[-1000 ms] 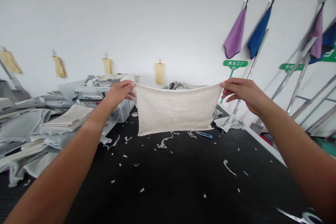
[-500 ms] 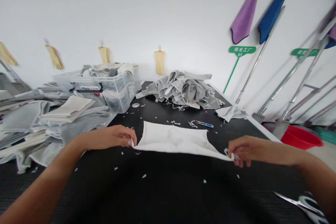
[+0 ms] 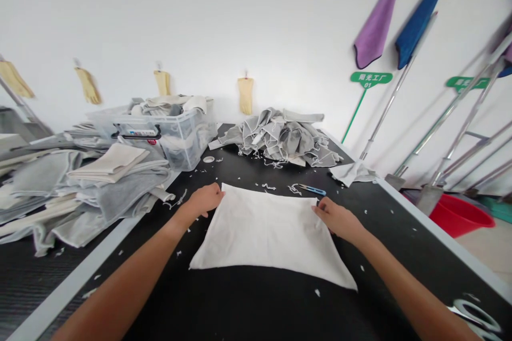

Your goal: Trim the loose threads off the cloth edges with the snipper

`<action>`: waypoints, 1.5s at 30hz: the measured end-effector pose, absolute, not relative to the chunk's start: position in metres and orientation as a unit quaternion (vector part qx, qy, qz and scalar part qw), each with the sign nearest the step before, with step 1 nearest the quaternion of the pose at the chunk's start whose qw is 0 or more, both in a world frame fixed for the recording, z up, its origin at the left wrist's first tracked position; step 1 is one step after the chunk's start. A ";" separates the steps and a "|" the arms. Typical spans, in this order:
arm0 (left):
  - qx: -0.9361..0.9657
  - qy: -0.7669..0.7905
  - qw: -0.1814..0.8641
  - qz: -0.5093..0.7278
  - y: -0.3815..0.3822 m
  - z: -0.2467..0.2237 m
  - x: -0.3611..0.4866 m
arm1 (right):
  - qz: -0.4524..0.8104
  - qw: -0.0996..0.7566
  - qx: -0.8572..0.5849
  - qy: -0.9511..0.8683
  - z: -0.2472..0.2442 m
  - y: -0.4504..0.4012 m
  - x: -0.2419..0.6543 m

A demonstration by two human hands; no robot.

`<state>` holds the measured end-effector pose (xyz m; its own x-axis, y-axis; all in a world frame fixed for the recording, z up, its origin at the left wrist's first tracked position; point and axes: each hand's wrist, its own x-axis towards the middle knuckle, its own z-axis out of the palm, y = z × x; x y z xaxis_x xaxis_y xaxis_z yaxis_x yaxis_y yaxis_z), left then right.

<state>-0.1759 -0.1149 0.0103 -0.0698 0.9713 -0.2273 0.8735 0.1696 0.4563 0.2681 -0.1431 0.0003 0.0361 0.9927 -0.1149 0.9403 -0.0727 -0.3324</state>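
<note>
A white cloth [image 3: 268, 229] lies spread on the black table in front of me, its near edge wider than its far edge. My left hand [image 3: 207, 198] pinches the far left corner between thumb and fingers. Over at the far right corner, my right hand [image 3: 334, 216] has its fingers closed on the cloth's edge. Just beyond that corner rest small blue-handled thread snips [image 3: 312, 189] with loose thread beside them. White-handled scissors [image 3: 476, 315] lie at the lower right, partly hidden by my right forearm.
Folded grey and white cloths [image 3: 108, 186] are stacked at left, near a clear plastic bin [image 3: 180, 141] full of cloths. A heap of grey cloths [image 3: 280, 136] sits at the table's back. Scraps dot the black tabletop [image 3: 256, 306]. A red basin [image 3: 460, 216] stands right of the table.
The cloth's near edge has come down flat toward me, so more of it lies spread. Both hands have moved from the near corners to the far corners.
</note>
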 end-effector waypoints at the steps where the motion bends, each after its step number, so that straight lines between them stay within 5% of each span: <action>1: 0.624 0.735 0.242 0.108 -0.109 0.007 -0.174 | 0.130 0.079 -0.725 -0.671 -0.004 -0.140 0.266; 7: 0.600 0.747 0.219 0.187 -0.079 -0.012 -0.168 | 0.112 0.102 -0.723 -0.674 -0.019 -0.123 0.265; 15: 0.596 0.684 0.281 0.312 -0.066 -0.027 -0.173 | 0.475 0.351 -0.668 -0.452 -0.017 -0.105 0.271; 19: 0.539 0.638 0.381 0.396 -0.071 -0.018 -0.170 | 0.539 0.383 -0.646 -0.381 -0.013 -0.105 0.273; 30: 0.479 0.491 0.519 0.509 -0.078 0.031 -0.171 | 0.536 0.462 -0.543 -0.452 0.031 -0.119 0.270; 45: 0.488 0.445 0.421 0.622 -0.115 0.112 -0.191 | 0.381 0.537 -0.521 -0.544 0.113 -0.140 0.267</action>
